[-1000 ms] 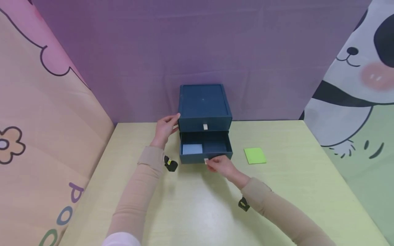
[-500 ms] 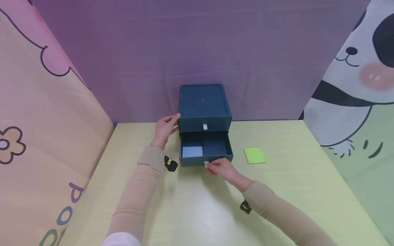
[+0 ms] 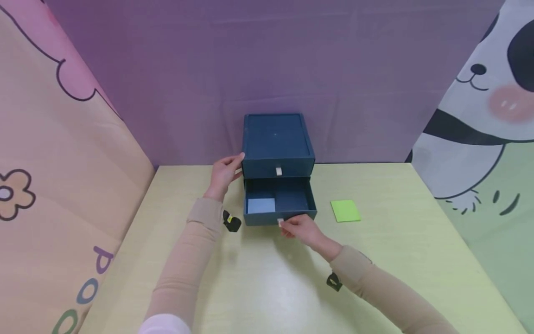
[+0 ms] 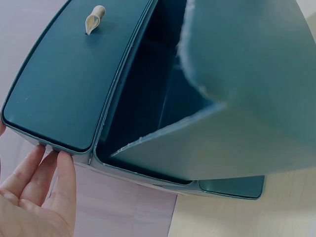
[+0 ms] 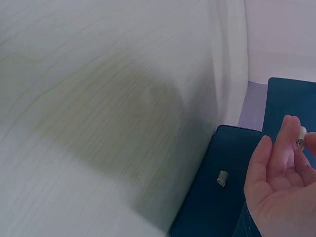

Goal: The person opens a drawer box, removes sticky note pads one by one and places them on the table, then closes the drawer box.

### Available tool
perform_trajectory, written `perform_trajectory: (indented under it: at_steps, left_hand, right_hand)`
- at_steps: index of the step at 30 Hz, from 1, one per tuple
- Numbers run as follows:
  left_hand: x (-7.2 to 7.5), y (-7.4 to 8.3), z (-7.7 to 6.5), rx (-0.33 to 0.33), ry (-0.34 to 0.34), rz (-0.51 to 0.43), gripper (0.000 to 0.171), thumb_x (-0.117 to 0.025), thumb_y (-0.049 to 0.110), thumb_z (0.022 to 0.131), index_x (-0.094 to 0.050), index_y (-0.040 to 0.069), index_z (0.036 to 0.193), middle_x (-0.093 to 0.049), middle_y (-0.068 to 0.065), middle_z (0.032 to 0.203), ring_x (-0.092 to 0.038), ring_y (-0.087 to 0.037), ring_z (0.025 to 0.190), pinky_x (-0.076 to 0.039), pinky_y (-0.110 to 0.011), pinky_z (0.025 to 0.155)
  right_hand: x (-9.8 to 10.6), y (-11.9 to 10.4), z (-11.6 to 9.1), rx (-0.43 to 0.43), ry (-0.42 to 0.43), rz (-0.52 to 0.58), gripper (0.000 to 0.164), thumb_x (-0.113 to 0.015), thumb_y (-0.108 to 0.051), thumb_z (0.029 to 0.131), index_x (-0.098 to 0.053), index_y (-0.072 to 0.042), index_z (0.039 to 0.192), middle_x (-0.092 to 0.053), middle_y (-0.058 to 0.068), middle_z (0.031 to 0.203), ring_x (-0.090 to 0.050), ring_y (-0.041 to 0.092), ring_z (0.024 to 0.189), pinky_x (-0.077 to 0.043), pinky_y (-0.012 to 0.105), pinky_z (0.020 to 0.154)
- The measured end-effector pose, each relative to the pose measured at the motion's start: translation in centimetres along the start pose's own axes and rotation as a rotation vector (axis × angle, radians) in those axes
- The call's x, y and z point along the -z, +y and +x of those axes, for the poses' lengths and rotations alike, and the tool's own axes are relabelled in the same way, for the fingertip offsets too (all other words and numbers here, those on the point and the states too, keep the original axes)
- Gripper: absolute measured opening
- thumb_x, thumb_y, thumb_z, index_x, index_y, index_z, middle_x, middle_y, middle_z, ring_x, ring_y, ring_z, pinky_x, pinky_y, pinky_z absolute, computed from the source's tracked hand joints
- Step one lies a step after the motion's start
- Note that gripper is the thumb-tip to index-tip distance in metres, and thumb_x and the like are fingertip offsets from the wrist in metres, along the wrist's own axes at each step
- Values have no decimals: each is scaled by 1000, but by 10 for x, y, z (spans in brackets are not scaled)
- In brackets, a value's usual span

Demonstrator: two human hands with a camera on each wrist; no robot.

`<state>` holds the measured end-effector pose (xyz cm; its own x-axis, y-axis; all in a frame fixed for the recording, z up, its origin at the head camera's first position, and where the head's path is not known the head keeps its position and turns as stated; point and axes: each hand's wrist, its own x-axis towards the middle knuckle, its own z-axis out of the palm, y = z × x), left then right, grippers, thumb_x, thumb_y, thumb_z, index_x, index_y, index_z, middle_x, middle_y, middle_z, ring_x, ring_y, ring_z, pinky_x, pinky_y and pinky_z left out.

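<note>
Drawer box [image 3: 278, 144], dark blue, two drawers, sits at back centre of the yellow table [image 3: 388, 260], against the purple backdrop. Top drawer closed, its beige tab [image 3: 278, 171] showing. Bottom drawer [image 3: 279, 204] pulled out toward the person, with a pale blue note pad [image 3: 261, 205] lying in its left half. Right hand [image 3: 301, 227] at the drawer front, fingers pinching the small beige pull tab [image 3: 280, 222]; right wrist view shows the tab between thumb and fingertips [image 5: 289, 133]. Left hand [image 3: 224, 174] against the box's left side, fingers nearly straight, touching the upper corner edge, not wrapped around anything; left wrist view shows the fingertips [image 4: 64, 163] at the box rim. Green sticky pad [image 3: 345, 211] flat on the table just right of the open drawer, apart from it. Both forearms in beige sleeves with black wrist straps.
</note>
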<state>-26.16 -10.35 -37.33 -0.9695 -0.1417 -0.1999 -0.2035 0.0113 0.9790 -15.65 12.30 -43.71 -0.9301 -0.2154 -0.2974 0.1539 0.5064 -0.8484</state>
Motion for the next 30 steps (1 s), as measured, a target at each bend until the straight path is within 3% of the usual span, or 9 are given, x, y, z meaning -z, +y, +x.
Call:
perform_trajectory:
  at_steps: [21,30]
  left_hand:
    - [0,5,-1,-3,-19,-4,47,-64,40,86,-62,8,120,-56,-6,128,-57,-21,113,-52,-35,95]
    - [0,3,-3,-19,-7,0,46,-63,37,87,-61,6,121,-56,-8,130,-56,-23,116,-51,-35,96]
  right_hand:
    - [-1,3,-8,7,-13,-3,28,-59,-19,91,-70,6,94,-70,9,81,-63,15,67,-58,41,76]
    - [-2,7,-14,73,-48,5,31,-58,-18,91,-68,11,93,-70,16,82,-65,18,68,-58,43,75]
